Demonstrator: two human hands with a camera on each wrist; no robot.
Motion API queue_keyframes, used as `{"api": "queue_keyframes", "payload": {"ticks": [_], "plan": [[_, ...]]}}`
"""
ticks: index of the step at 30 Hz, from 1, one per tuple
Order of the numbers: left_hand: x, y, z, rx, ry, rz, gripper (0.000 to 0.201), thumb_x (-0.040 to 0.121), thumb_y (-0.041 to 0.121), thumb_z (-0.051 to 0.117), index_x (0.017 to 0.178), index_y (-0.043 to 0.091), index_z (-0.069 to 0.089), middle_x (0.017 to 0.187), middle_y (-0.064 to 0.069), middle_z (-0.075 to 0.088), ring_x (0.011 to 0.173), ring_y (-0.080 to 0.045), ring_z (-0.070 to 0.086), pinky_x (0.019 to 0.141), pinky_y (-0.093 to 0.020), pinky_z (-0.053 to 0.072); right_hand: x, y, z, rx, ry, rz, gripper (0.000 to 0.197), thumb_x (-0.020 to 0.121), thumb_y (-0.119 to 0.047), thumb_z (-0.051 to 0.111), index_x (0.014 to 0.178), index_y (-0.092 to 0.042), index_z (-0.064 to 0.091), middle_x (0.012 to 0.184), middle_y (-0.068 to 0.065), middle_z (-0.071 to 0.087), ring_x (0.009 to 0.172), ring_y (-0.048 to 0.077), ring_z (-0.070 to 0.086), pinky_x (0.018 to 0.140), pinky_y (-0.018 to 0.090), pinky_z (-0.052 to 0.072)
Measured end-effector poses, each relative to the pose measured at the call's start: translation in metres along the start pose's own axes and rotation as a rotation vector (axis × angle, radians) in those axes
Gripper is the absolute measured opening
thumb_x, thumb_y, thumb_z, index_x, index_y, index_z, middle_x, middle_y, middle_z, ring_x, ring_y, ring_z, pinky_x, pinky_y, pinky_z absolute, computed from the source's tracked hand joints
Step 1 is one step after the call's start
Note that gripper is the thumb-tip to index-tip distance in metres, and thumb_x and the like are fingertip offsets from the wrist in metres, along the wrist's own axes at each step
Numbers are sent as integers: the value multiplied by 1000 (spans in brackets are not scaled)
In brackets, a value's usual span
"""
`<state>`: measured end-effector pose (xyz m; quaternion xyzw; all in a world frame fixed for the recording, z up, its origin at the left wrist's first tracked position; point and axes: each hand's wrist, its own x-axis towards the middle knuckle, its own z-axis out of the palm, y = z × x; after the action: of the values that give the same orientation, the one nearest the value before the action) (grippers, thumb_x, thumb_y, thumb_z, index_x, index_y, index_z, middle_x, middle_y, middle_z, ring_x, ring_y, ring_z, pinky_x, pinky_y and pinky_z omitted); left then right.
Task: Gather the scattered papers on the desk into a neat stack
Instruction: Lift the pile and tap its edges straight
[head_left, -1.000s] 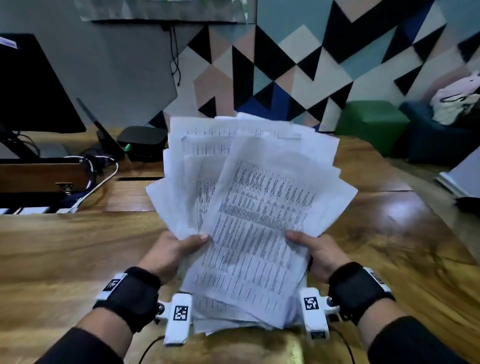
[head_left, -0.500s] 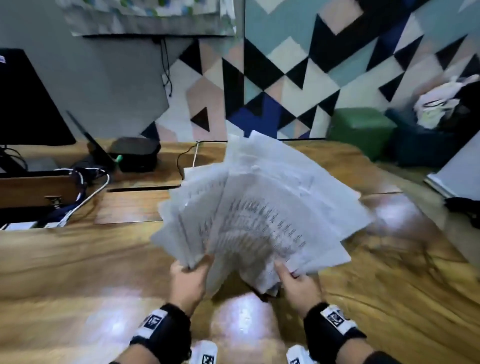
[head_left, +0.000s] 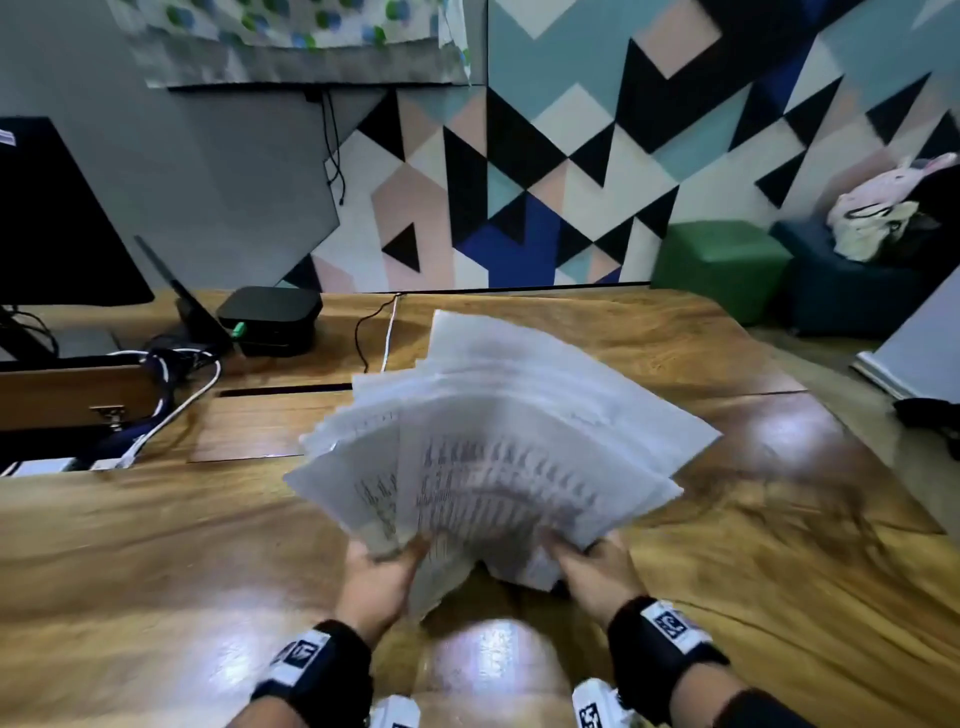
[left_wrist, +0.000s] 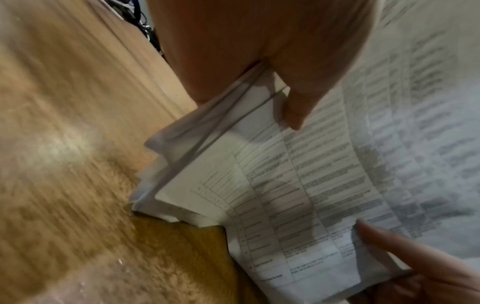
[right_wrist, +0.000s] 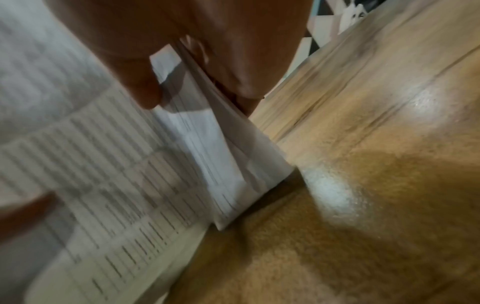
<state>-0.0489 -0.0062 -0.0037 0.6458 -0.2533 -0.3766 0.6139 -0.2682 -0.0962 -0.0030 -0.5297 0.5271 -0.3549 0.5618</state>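
Observation:
A fanned bundle of printed white papers (head_left: 493, 447) is held up over the wooden desk (head_left: 156, 545), blurred by motion. My left hand (head_left: 382, 569) pinches the bundle's lower left edge, thumb on the printed face, fingers behind. My right hand (head_left: 589, 564) pinches the lower right edge the same way. In the left wrist view the left hand's thumb (left_wrist: 298, 98) presses on the papers (left_wrist: 337, 164), and a finger of the other hand shows at the lower right. In the right wrist view the right hand's thumb (right_wrist: 140, 82) lies on the papers (right_wrist: 103, 174), whose sheet edges splay apart unevenly.
A black monitor (head_left: 47, 218), a small black box (head_left: 270, 317) and tangled cables (head_left: 171, 395) sit at the desk's back left. A green pouf (head_left: 722, 265) and a dark seat (head_left: 852, 291) stand beyond the right edge. Bare wood surrounds my hands.
The papers went from upright facing me to tilted away and lower over the desk. Both hands moved forward, away from me, keeping their grip on the bottom edges.

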Motion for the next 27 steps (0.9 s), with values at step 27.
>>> {"api": "queue_keyframes", "payload": {"ticks": [27], "plan": [[5, 6, 9, 70, -99, -13, 13, 83, 0, 73, 94, 7, 77, 91, 2, 80, 89, -9, 75, 90, -32, 56, 8, 13, -19, -129, -128, -23, 23, 80, -3, 70, 77, -25, 75, 83, -12, 78, 86, 8, 74, 81, 29, 57]]}}
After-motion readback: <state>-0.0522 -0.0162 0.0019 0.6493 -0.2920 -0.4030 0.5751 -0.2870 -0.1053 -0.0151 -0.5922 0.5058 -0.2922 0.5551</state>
